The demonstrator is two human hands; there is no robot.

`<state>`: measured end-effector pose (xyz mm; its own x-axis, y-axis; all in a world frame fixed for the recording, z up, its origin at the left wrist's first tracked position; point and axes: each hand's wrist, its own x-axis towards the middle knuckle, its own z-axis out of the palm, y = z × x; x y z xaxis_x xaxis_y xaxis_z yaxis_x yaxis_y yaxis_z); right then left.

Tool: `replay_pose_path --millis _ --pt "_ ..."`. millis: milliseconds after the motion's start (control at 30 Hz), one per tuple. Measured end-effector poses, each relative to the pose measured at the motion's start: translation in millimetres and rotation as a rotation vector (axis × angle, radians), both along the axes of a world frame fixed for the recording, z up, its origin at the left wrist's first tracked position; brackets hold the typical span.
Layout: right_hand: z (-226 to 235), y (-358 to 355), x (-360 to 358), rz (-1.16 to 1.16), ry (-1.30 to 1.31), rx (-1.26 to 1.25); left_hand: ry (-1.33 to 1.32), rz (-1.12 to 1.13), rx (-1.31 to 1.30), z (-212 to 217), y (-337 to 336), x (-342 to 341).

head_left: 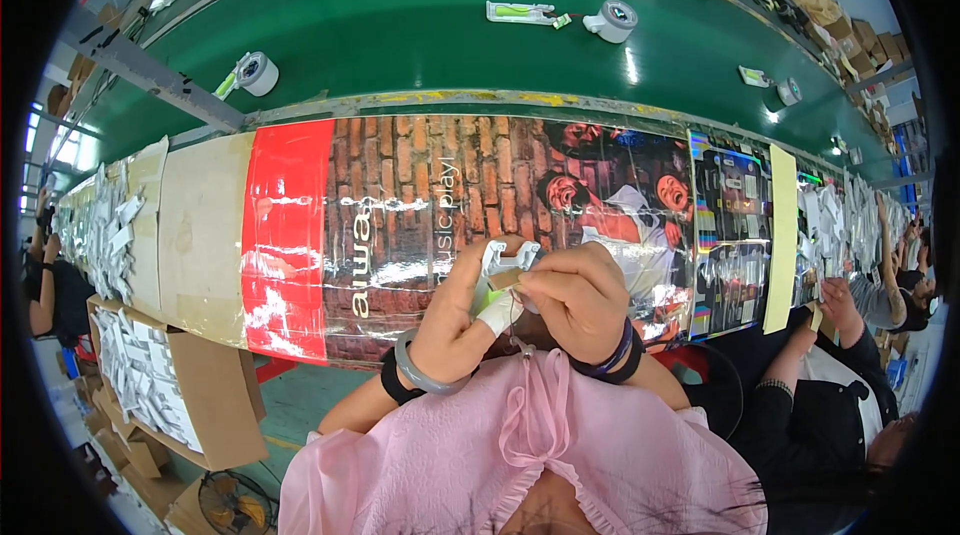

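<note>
Hands assembling a small white plastic part point(507, 260).
Left hand point(455, 320) grips the part; right hand point(575, 300) pinches a tan piece point(505, 279) against it; pressing it home calls for steady alignment.

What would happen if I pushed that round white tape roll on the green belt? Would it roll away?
The round white tape roll on the green conveyor belt lies flat on its side, so it would probably slide, not roll. It looks small and hollow, likely light. Tipped onto its edge, it might roll.

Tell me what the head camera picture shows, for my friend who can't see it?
Two hands, left hand and right hand, hold a small white plastic part over a poster-covered table. Behind it, a green conveyor belt carries tape rolls.
</note>
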<state>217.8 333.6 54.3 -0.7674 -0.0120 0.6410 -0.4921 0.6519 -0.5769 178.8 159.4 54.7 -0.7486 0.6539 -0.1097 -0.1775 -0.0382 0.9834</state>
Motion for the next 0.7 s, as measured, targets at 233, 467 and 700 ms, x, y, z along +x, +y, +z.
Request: replay_pose_path --millis 233,467,700 --pt "8.4 -7.2 2.3 -0.042 -0.024 0.008 -0.026 -0.006 0.149 -2.5 -2.1 -1.7" --pt "7.6 -8.9 1.2 -0.047 -0.001 -0.006 0.047 0.019 0.153 -11.2 -1.9 1.7" --pt "8.1 -9.8 2.5 -0.047 -0.003 0.003 0.11 0.055 0.097 -10.6 -1.0 3.4"
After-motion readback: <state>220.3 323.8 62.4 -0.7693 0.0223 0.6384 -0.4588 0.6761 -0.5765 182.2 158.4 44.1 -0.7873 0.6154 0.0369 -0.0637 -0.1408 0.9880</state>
